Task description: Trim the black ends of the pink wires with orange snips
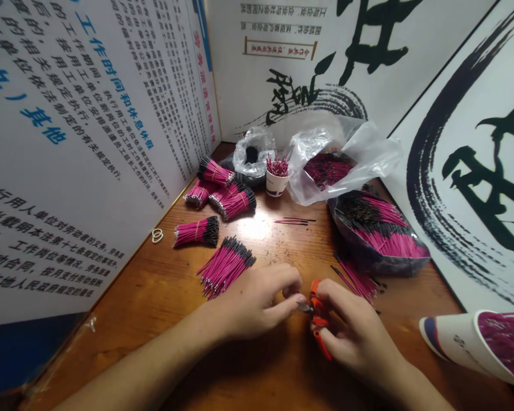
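My right hand (pixel 355 328) is closed round a pair of small orange-handled cutters (pixel 319 313). Their short metal jaws point left, up against the fingertips of my left hand (pixel 263 299). The thumb and fingers of that left hand are bent together in a pinch; whatever they hold is too small or hidden to make out. Just behind my left hand lies a loose pile of magenta wires with black ends (pixel 225 265). A few loose magenta wires (pixel 354 278) rest on the table beyond my right hand.
Banded wire bundles (pixel 196 232) lie at the left, near two pale rubber bands (pixel 156 235). Behind stand a paper cup of wires (pixel 277 184) and clear plastic bags (pixel 312 188). A dark bag of wires (pixel 381 262) sits right; a tilted paper cup (pixel 454 337) is near the right edge.
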